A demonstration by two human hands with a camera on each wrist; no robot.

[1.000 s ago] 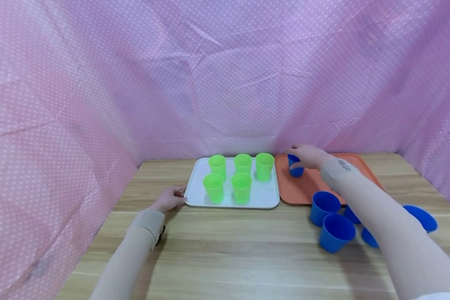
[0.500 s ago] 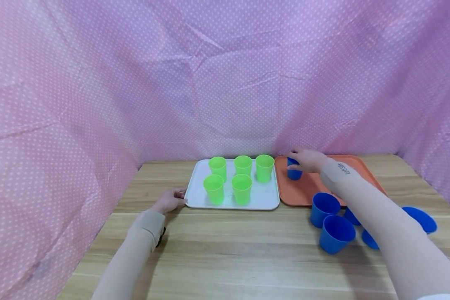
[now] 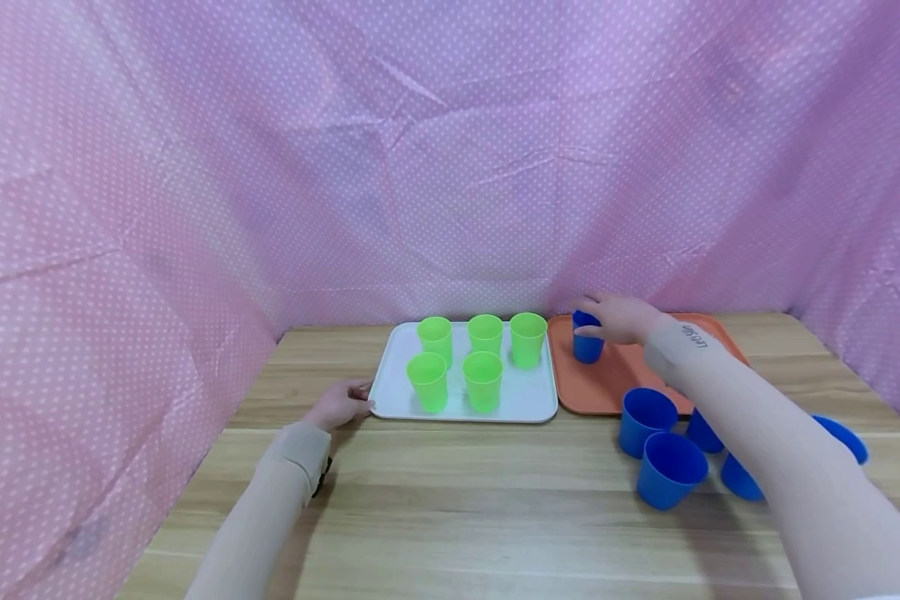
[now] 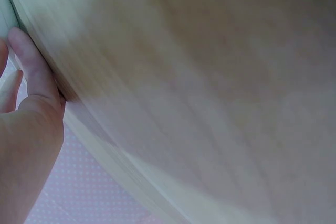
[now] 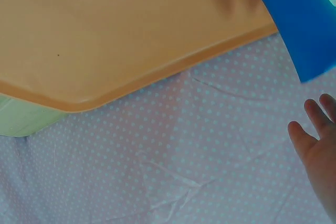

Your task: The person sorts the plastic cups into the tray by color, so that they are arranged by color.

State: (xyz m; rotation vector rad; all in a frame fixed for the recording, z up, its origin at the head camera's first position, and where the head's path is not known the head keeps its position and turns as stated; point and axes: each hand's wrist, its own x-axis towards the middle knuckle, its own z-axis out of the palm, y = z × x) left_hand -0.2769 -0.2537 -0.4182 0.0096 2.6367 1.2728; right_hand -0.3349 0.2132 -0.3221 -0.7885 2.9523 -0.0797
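Observation:
A blue cup stands upright at the left part of the orange tray. My right hand holds it near the rim, thumb in front and fingers on the far side. In the right wrist view, some fingers of that hand show beyond the wide end of the cup, spread away from it. At the left edge of the white tray rests my left hand, its fingertips touching the rim; the left wrist view shows a fairly straight finger against that edge.
Several green cups stand in two rows on the white tray. In front of the orange tray are several more blue cups, partly covered by my right forearm. A pink dotted cloth hangs behind the wooden table.
My right hand has shifted the blue cup very slightly left on the orange tray, and it has stayed there over the last half second. The left hand keeps its place.

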